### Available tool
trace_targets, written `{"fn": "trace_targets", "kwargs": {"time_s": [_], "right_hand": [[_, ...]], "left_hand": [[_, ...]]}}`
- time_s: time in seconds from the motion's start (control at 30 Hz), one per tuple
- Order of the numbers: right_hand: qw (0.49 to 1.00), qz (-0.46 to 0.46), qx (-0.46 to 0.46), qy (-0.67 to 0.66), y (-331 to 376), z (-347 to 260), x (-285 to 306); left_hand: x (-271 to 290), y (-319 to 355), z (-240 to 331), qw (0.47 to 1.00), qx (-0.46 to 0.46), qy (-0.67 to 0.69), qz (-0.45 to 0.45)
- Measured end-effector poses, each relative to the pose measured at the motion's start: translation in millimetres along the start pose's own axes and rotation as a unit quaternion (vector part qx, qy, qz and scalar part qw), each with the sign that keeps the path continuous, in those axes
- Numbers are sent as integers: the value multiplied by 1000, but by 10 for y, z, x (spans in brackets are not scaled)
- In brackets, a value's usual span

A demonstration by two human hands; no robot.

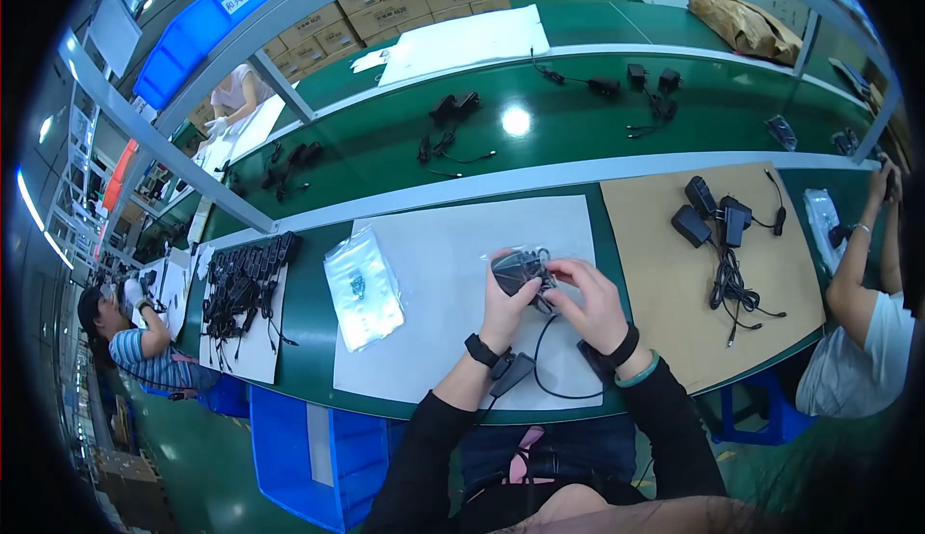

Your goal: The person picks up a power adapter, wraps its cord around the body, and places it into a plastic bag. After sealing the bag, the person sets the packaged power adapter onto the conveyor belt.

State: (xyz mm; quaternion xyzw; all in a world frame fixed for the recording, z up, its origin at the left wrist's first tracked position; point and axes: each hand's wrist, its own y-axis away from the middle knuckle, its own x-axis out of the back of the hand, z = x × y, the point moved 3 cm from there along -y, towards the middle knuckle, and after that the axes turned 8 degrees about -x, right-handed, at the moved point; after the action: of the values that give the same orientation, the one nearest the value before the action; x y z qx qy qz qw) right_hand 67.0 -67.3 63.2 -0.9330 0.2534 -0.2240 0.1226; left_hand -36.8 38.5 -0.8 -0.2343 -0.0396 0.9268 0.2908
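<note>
A black power adapter (518, 270) with its cable bundled beside it is held over the white sheet (462, 245) in front of me. My left hand (505, 305) is closed around the adapter, its thumb on the near side. My right hand (590, 305) pinches at the looped cable (545, 281) on the adapter's right side. Clear plastic shows around the adapter's far edge; how far it covers the adapter I cannot tell. Left of my hands lies a stack of clear plastic bags (366, 293). Each wrist wears a black band, with a wired black device near it.
On brown cardboard (665, 274) at right lie several adapters (718, 216) with cables. A pile of adapters (246, 283) sits at left. More adapters rest on the green belt (366, 158) beyond a metal rail. Co-workers sit on both sides; a blue bin (289, 457) stands below left.
</note>
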Motion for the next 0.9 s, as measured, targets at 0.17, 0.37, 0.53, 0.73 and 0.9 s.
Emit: {"fn": "trace_targets", "kwargs": {"time_s": [0.17,0.37,0.53,0.73,0.9], "right_hand": [[951,-26,-142,-274,47,288,-149],[961,-51,-167,-216,56,370,-210],[938,-121,-228,-231,4,493,-331],[943,-140,-245,-178,-1336,654,150],[940,-58,-308,-136,-2407,1529,484]], "left_hand": [[44,8,-101,999,13,-4,-31],[118,-29,-147,990,-16,-67,-120],[3,-152,13,945,-143,-197,-217],[219,-252,19,996,-39,-20,76],[379,-133,-12,994,24,-34,101]]}}
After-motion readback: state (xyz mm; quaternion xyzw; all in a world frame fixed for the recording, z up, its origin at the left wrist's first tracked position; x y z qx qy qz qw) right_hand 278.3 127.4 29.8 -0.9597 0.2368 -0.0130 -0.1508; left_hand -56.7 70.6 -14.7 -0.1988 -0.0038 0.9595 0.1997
